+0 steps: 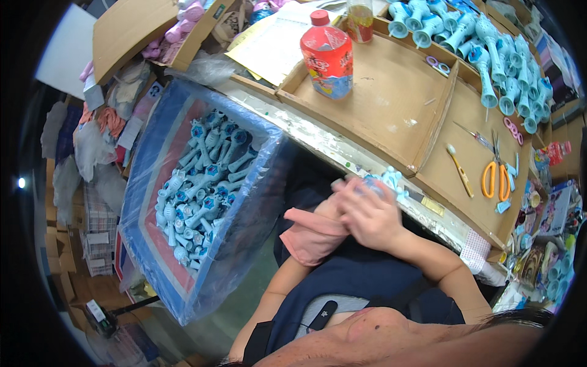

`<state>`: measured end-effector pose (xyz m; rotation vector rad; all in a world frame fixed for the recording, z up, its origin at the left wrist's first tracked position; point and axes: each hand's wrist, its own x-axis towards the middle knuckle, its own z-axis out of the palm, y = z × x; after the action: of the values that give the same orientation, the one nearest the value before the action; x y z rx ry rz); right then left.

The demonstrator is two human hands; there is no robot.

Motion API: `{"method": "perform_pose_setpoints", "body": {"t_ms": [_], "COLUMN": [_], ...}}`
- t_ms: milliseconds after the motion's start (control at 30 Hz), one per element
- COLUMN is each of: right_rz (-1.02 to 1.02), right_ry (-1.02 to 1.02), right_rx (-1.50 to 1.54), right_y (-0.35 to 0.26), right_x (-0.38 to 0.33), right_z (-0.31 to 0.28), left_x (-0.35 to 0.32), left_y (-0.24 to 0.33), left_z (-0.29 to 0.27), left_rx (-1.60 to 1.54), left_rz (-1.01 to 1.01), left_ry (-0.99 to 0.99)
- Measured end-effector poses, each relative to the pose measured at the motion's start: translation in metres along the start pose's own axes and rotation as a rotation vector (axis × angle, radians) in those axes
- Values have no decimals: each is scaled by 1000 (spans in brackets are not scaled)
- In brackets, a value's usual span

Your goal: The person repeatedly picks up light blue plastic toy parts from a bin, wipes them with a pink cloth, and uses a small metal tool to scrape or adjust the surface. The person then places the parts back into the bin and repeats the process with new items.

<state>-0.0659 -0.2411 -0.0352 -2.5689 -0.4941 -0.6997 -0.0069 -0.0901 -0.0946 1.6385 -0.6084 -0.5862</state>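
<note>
My two hands are together at the table's near edge, blurred by motion. My right hand [372, 217] is closed, its fingers curled round a bluish plastic toy piece [374, 187] that is smeared. My left hand [333, 207] lies against it with fingers bent, mostly covered by the right; what it grips is hidden. Pink cloth [315, 235] wraps the left hand and wrist. Just beyond my fingers is a light-blue toy part [393, 177] with small knobs; I cannot tell whether it is held or lies on the table edge.
Left of me, a plastic-lined blue bin [235, 244] holds many light-blue toy wands [208, 177]. Cardboard trays [391, 104] carry a red-capped bottle [328, 61], orange-handled scissors [495, 174] and a yellow toothbrush [460, 171]. More light-blue horn-shaped pieces [489, 55] are heaped at far right.
</note>
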Motion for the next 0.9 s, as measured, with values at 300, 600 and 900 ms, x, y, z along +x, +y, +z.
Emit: {"method": "perform_pose_setpoints", "body": {"t_ms": [300, 600, 900], "right_rz": [79, 858, 866], "right_ry": [-15, -529, -386], "right_rx": [597, 1870, 1893], "right_y": [-8, 4, 3], "right_x": [-4, -32, -51], "right_z": [33, 36, 47], "left_x": [12, 6, 3], "left_y": [54, 65, 70], "left_z": [-35, -48, -46], "left_rx": [-830, -1561, -1422], "left_rz": [-328, -36, -61], "left_ry": [714, 560, 581]}}
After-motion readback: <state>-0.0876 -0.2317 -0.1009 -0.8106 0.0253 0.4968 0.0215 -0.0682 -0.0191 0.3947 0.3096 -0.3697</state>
